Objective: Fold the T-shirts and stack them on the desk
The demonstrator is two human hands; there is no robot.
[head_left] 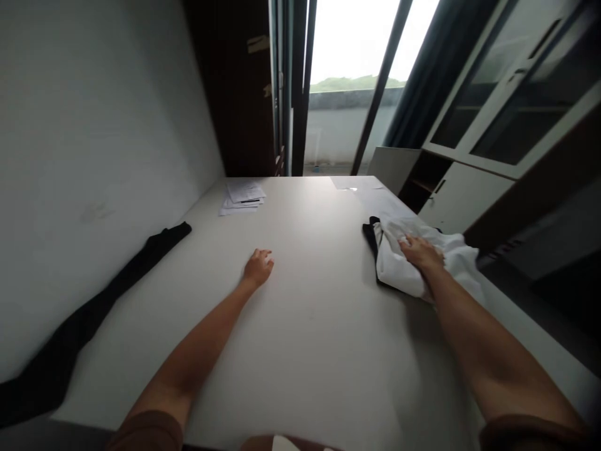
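My left hand (259, 267) rests on the white table (310, 319) left of the middle, its fingers loosely curved and apart, holding nothing. At the right, my right hand (422, 252) lies on a bunched white cloth (399, 266), with its fingers on the fabric; whether they pinch it is too small to tell. Black fabric (370, 238) shows at the left and lower edges of the white cloth. Along the table's left side, against the wall, stretches a long dark cloth (110, 291).
A stack of papers (241, 197) lies at the table's far left, and flat white sheets (375, 199) are at the far right. Beyond the table stand a glass door (347, 119), a dark curtain (432, 75) and a white cabinet (474, 197). A wall (94, 138) borders the left.
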